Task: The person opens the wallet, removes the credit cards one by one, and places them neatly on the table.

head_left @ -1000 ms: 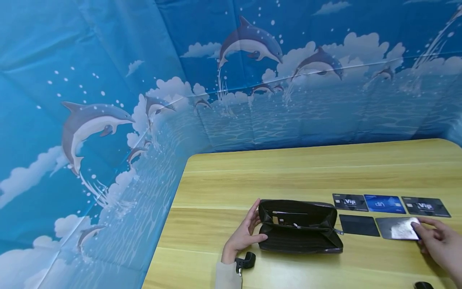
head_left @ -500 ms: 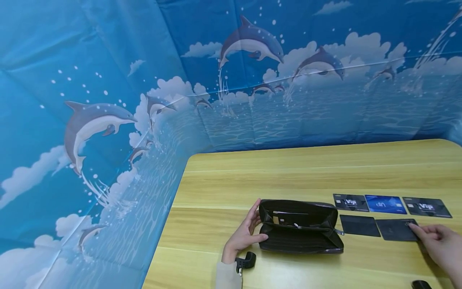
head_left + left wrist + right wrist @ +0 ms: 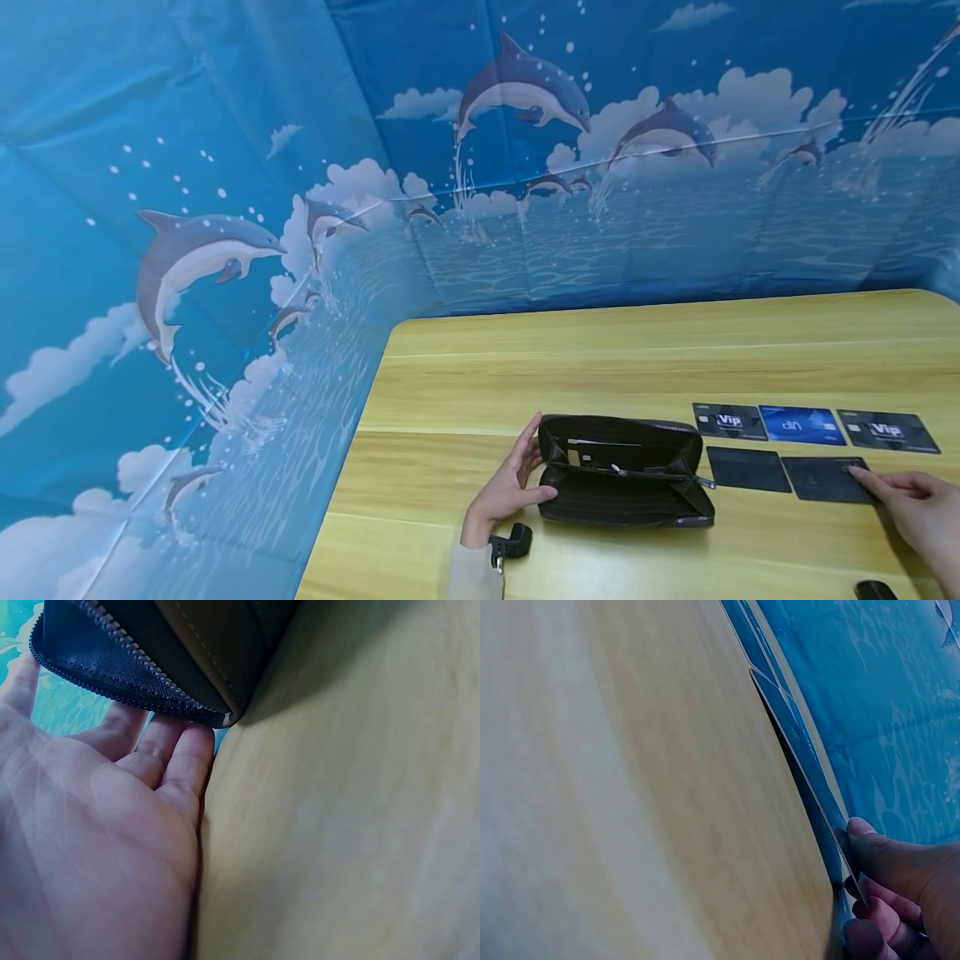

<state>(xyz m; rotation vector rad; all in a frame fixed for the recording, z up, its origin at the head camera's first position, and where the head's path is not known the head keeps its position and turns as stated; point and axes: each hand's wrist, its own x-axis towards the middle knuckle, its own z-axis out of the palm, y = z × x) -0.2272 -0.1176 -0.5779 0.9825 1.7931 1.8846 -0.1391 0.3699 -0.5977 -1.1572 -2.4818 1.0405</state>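
A black zip-around wallet [image 3: 622, 504] stands unzipped on the table, its mouth spread. My left hand [image 3: 504, 492] holds its left end, thumb at the front and fingers behind; in the left wrist view those fingers touch the zipper edge. Part of a card [image 3: 587, 457] shows in an inner slot. At the right, my right hand [image 3: 921, 504] pinches the right end of a dark card [image 3: 821, 481]. The right wrist view has the pinched card [image 3: 799, 746] edge-on, its near end raised slightly off the wood.
Left of the pinched card lies a plain black card [image 3: 747, 469]. Behind them is a row: a dark Vip card [image 3: 738, 432], a blue card [image 3: 787, 427] and another dark Vip card [image 3: 885, 442]. A dolphin-print curtain [image 3: 480, 250] borders the wooden table [image 3: 450, 375].
The card under my right hand showed a bright glare a second ago and now looks dark and flatter. My right fingers have shifted slightly on its end. The left hand and wallet stay put.
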